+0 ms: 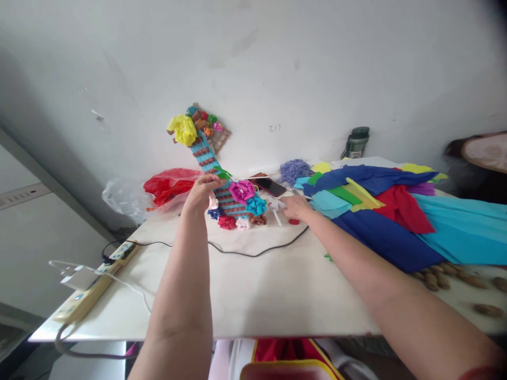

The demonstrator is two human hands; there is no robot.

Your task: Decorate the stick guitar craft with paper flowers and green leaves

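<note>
A power strip (95,287) hangs over the white table's (253,285) left edge, a red plastic bag (170,184) lies by the wall, a green bottle (357,141) stands behind stacked coloured paper sheets (396,211).

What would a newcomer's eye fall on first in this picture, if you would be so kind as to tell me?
Most likely the tall blue woven rack studded with bright paper flowers, which leans against the white wall at the table's far middle, with the left hand on it. Next comes the heap of blue, red, turquoise and yellow paper sheets spread over the right side of the white table, beside the right hand.
</note>
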